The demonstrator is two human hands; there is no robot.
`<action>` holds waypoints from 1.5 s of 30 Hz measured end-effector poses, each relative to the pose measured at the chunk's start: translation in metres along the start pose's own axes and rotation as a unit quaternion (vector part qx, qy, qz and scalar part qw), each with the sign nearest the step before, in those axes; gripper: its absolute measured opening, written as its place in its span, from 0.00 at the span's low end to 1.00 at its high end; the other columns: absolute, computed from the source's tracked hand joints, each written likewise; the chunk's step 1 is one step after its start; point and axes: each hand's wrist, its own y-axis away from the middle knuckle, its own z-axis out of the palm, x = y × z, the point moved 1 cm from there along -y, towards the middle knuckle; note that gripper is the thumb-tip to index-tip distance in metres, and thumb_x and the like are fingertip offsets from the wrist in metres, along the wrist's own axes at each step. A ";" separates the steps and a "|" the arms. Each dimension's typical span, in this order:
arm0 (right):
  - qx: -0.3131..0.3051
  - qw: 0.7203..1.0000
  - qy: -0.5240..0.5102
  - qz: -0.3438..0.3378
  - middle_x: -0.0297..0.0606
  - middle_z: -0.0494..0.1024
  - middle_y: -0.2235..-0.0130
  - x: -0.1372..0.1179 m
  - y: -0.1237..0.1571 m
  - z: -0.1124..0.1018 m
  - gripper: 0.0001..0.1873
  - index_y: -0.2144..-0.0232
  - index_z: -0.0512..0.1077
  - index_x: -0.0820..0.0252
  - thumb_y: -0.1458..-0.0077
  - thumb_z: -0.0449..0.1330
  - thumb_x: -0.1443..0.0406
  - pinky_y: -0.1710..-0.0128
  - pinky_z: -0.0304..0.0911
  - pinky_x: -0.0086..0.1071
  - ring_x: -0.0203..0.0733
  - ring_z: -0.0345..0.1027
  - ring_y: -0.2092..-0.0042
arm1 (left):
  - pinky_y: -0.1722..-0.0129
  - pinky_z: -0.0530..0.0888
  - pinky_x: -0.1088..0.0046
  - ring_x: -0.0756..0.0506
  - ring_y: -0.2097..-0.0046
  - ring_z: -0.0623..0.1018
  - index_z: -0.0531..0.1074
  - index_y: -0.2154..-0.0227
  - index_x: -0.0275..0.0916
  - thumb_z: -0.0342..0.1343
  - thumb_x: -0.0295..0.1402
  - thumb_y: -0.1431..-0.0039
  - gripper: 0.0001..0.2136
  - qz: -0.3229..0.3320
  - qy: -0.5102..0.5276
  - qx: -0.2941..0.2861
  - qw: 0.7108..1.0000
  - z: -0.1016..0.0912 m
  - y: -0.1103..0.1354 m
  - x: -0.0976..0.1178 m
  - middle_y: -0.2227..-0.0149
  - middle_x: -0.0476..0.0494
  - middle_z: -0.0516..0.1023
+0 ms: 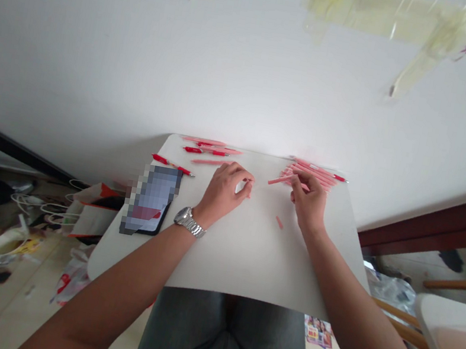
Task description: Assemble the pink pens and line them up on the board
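My right hand pinches a pink pen barrel between thumb and fingers, its free end pointing left. Beneath and behind that hand lies a pile of pink pen barrels. My left hand, with a watch on the wrist, curls its thumb and index finger into a ring, tips nearly together; what they hold, if anything, is too small to make out. A small pink pen tip piece lies on the table between the hands. Beyond my left hand are several red and pink pens and a pink barrel.
A phone lies at the left of the white table, with a red pen just above it. The table's far edge meets a white wall. Bags and cables are on the floor to the left; a chair stands right.
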 end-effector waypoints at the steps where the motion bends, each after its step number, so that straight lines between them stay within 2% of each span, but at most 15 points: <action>1: -0.003 1.000 -0.003 0.003 0.39 0.84 0.60 -0.001 0.000 0.000 0.20 0.53 0.80 0.58 0.39 0.65 0.51 0.79 0.62 0.29 0.31 0.65 0.77 | 0.43 0.71 0.59 0.41 0.50 0.76 0.77 0.61 0.42 0.56 0.30 0.30 0.05 -0.009 0.000 0.011 1.000 -0.001 -0.001 -0.002 0.58 0.44 0.79; 10: -0.012 1.000 -0.016 0.013 0.39 0.84 0.61 0.001 0.000 0.000 0.19 0.55 0.80 0.59 0.40 0.66 0.51 0.80 0.63 0.28 0.30 0.65 0.78 | 0.48 0.73 0.61 0.43 0.56 0.77 0.75 0.63 0.43 0.56 0.29 0.30 0.05 -0.063 -0.016 0.059 0.996 -0.003 0.000 -0.009 0.56 0.45 0.80; 15: -0.020 0.999 -0.013 0.025 0.39 0.84 0.63 -0.002 0.002 0.000 0.20 0.57 0.80 0.60 0.41 0.67 0.50 0.79 0.68 0.30 0.33 0.70 0.77 | 0.48 0.73 0.61 0.43 0.56 0.77 0.76 0.62 0.43 0.56 0.30 0.30 0.05 -0.079 -0.020 0.062 0.995 -0.003 0.001 -0.010 0.56 0.44 0.81; 19: -0.033 0.999 -0.008 0.002 0.40 0.85 0.59 -0.003 0.002 0.000 0.20 0.54 0.80 0.58 0.40 0.66 0.50 0.79 0.68 0.30 0.33 0.71 0.77 | 0.50 0.73 0.62 0.43 0.57 0.77 0.76 0.62 0.42 0.56 0.31 0.31 0.05 -0.087 -0.017 0.070 0.994 -0.003 0.001 -0.013 0.56 0.44 0.81; 21: -0.042 0.999 -0.004 -0.014 0.41 0.85 0.56 -0.002 0.001 0.001 0.20 0.54 0.79 0.57 0.39 0.66 0.49 0.75 0.73 0.32 0.35 0.74 0.74 | 0.51 0.74 0.62 0.43 0.58 0.77 0.76 0.61 0.42 0.56 0.31 0.31 0.05 -0.094 -0.017 0.075 0.993 -0.004 0.000 -0.014 0.56 0.44 0.81; 24: -0.063 0.997 -0.007 -0.037 0.43 0.85 0.53 0.000 0.000 0.002 0.20 0.55 0.78 0.56 0.39 0.67 0.49 0.61 0.81 0.39 0.42 0.82 0.64 | 0.52 0.74 0.62 0.43 0.58 0.77 0.77 0.59 0.43 0.55 0.32 0.31 0.06 -0.108 -0.022 0.079 0.991 -0.004 0.000 -0.016 0.58 0.44 0.81; 26: -0.076 0.996 -0.001 -0.051 0.43 0.85 0.52 0.001 -0.001 0.003 0.19 0.55 0.78 0.56 0.40 0.67 0.49 0.53 0.81 0.43 0.45 0.84 0.57 | 0.53 0.74 0.63 0.43 0.59 0.76 0.78 0.58 0.43 0.55 0.32 0.31 0.06 -0.114 -0.025 0.081 0.990 -0.004 -0.001 -0.016 0.59 0.44 0.81; 28: -0.084 0.994 0.011 -0.062 0.43 0.85 0.52 0.002 0.000 0.004 0.19 0.56 0.78 0.56 0.40 0.67 0.50 0.49 0.80 0.44 0.47 0.84 0.54 | 0.54 0.74 0.63 0.43 0.59 0.76 0.78 0.58 0.43 0.55 0.32 0.31 0.06 -0.118 -0.026 0.082 0.989 -0.005 -0.001 -0.017 0.59 0.43 0.81; 39: -0.099 0.987 0.052 -0.114 0.42 0.83 0.53 -0.006 0.005 0.003 0.14 0.57 0.81 0.56 0.37 0.64 0.54 0.50 0.81 0.40 0.44 0.81 0.54 | 0.53 0.75 0.63 0.43 0.59 0.77 0.79 0.57 0.42 0.55 0.33 0.30 0.07 -0.125 -0.019 0.079 0.989 -0.005 0.000 -0.015 0.58 0.43 0.81; 45: -0.127 0.979 0.068 -0.142 0.42 0.82 0.54 -0.008 0.007 0.004 0.13 0.58 0.81 0.55 0.36 0.63 0.55 0.53 0.81 0.39 0.43 0.80 0.58 | 0.52 0.75 0.63 0.43 0.59 0.77 0.78 0.59 0.42 0.55 0.33 0.30 0.07 -0.125 -0.023 0.079 0.989 -0.004 -0.001 -0.015 0.58 0.43 0.82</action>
